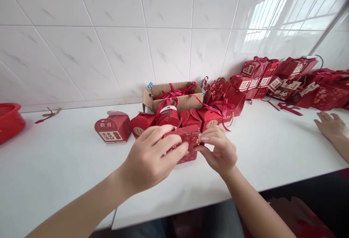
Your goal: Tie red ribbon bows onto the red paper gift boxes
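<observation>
A small red patterned gift box [192, 136] stands on the white table, partly covered by my hands. My left hand [156, 154] reaches across its left front, with the fingers bent around the upper edge and front face; the thumb is hidden. At the box's right side, my right hand [220, 150] pinches a small dark red piece with a gold-coloured bit [199, 142] between thumb and fingers. Just behind stand several red gift boxes, among them a round-topped one with a gold emblem [212, 123] and one with a ribbon [169, 112].
Left of my hands stands a red box with a white label [113, 129]. An open cardboard box [174, 104] holds red ribbons. Many red boxes [255, 81] are stacked at right, near another person's hand [331, 123]. A red plastic basin [11, 123] sits far left.
</observation>
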Tool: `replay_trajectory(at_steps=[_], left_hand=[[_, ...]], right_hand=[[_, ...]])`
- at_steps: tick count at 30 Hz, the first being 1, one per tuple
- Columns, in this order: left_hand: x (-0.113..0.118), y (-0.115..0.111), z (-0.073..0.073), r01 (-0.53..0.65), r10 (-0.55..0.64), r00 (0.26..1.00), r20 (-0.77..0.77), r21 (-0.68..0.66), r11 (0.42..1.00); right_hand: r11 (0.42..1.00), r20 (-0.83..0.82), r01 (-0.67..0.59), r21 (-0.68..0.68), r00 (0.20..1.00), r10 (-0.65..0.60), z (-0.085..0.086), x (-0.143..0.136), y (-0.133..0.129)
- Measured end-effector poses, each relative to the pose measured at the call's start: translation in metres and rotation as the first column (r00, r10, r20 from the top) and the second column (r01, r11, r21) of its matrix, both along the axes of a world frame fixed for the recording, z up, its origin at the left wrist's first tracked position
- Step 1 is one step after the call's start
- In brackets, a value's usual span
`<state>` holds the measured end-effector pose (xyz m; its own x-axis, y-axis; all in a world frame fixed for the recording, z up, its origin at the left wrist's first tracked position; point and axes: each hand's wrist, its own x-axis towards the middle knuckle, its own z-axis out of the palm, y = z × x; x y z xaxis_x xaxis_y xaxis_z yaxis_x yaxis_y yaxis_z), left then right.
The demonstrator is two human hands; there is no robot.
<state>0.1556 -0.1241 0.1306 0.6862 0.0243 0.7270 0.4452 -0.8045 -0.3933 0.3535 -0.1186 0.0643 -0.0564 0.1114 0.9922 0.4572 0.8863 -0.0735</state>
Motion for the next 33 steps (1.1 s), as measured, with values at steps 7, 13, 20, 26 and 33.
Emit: replay_trajectory(at_steps=[7,13,20,26,33], left_hand=[[-0.005,-0.035,-0.044,-0.15,0.155,0.982,0.106,-0.054,0.987],[-0.017,-0.032,-0.052,0.052,0.099,0.966,0.237,-0.556,0.829],[-0.011,-0.047,-0.038,-0.019,0.119,0.991,0.058,-0.826,0.564],[-0.014,-0.055,-0.042,0.082,0.108,0.984,0.143,-0.895,0.438],[-0.018,-0.056,-0.048,0.119,0.137,0.975,0.173,-0.935,0.334]], right_hand=[[0.974,0.152,-0.064,-0.218,0.984,0.098,-0.032,0.001,-0.023],[0.983,0.308,-0.036,-0.18,0.947,0.091,-0.047,0.006,-0.032],[0.993,0.434,-0.055,-0.101,0.896,0.094,-0.014,0.006,-0.047],[0.987,0.492,-0.077,-0.142,0.86,0.137,-0.004,0.0,-0.058],[0.986,0.507,-0.118,-0.12,0.847,0.163,-0.005,-0.01,-0.063]])
